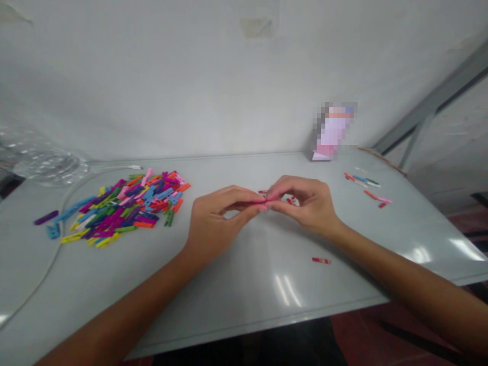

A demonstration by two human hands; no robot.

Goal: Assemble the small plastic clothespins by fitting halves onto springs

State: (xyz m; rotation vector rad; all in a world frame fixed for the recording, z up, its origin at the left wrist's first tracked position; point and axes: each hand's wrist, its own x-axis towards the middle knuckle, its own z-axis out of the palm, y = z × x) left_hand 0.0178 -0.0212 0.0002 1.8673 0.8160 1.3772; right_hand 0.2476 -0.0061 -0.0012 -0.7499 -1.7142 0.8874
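My left hand and my right hand meet fingertip to fingertip above the middle of the table. Thumb and fingers of each are pinched together, and a tiny reddish bit shows between them; most of it is hidden. A few red pieces lie on the table just behind my right fingers. Nearer the front edge, below my right hand, is a single red clothespin piece. A big heap of coloured clothespins spreads to the left of my left hand.
On the grey table, a white cable runs along the left beside clear plastic. Several loose coloured pieces lie at the right. A pink, blurred packet leans on the back wall.
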